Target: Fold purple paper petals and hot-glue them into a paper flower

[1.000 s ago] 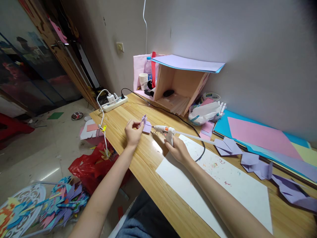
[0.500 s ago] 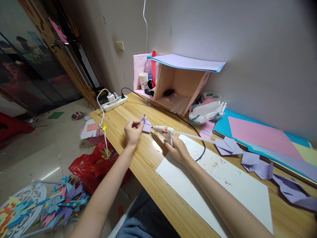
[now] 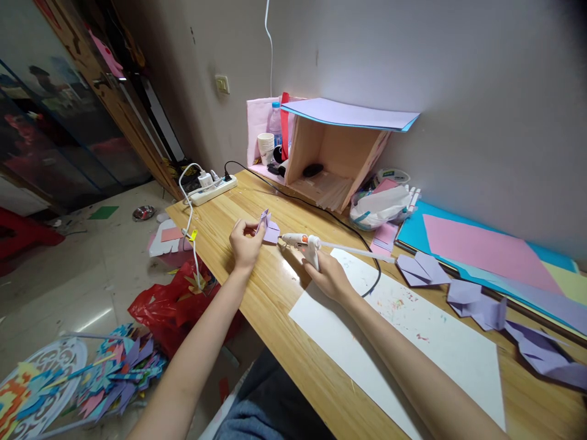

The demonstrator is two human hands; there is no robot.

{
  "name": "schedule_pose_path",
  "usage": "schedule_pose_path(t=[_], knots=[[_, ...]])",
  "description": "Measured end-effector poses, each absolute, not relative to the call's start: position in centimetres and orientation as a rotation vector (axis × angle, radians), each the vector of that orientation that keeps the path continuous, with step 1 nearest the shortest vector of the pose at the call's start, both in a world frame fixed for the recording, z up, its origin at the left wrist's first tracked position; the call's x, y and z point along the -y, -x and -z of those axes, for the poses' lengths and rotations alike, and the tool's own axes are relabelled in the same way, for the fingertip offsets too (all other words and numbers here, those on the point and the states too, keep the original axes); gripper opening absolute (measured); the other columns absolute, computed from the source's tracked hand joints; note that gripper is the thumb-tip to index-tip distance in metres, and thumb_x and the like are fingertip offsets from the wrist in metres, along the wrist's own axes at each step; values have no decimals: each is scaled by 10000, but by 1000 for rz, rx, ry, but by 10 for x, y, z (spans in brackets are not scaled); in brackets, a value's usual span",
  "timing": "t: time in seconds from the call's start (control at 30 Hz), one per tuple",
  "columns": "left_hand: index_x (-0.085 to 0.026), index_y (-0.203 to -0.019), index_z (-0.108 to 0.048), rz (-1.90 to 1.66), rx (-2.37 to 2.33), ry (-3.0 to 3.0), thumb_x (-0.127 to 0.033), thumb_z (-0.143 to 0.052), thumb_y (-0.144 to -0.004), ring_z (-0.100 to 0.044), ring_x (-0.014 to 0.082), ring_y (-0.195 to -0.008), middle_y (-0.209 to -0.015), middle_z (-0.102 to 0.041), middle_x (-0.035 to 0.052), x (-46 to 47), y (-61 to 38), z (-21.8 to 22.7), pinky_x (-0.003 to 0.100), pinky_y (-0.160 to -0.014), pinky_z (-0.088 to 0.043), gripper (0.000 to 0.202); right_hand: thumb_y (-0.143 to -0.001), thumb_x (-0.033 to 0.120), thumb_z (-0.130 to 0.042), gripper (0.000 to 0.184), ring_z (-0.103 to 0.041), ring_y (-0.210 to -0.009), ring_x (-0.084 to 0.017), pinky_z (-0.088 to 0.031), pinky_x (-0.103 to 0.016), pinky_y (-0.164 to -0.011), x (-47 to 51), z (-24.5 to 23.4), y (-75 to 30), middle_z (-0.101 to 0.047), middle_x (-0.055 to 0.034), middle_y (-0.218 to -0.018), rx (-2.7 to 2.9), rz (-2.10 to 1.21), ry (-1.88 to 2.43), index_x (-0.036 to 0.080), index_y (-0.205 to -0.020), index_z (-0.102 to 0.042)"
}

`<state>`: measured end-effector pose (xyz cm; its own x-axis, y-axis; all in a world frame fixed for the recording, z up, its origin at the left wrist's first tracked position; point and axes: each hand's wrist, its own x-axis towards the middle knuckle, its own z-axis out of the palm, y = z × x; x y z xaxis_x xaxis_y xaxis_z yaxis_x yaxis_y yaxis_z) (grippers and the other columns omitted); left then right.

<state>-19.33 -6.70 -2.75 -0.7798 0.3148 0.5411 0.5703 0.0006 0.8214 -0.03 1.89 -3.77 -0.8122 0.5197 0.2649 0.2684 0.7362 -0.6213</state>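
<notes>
1. Glue gun (image 3: 300,240) has shifted slightly toward the worktop's (image 3: 270,299) left end vs the earlier frame; everything else about the same.
2. Right hand (image 3: 331,276) grips its handle; nozzle at the folded purple paper (image 3: 271,232), can't tell if touching.
3. Left hand (image 3: 246,242) pinches that paper just above the worktop, between front and back edges.
4. Power strip (image 3: 215,192) sits at left end; white sheet (image 3: 440,342) lies along front edge, under right forearm.
</notes>
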Motion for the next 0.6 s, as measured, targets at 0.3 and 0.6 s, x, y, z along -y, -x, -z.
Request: schedule_pose_path(t=[0.3, 0.6], knots=[[-182, -648, -545, 1861, 2050, 927, -287, -635, -704, -489, 93, -566, -647, -522, -16, 66, 195, 30, 223, -575, -417, 150, -796, 213, -420, 288, -576, -901, -241, -410, -320, -762, -18, 36, 1, -630, -106, -996, 2557, -765, 542, 166, -1040, -567], [-182, -655, -542, 1847, 2055, 916, -299, -634, -707, -492, 93, -573, -662, -522, -16, 68, 193, 27, 224, -588, -424, 157, -789, 215, -428, 225, -571, -879, -229, -407, -309, -753, -18, 35, 2, -629, -99, -961, 2566, -742, 552, 172, -958, -572]])
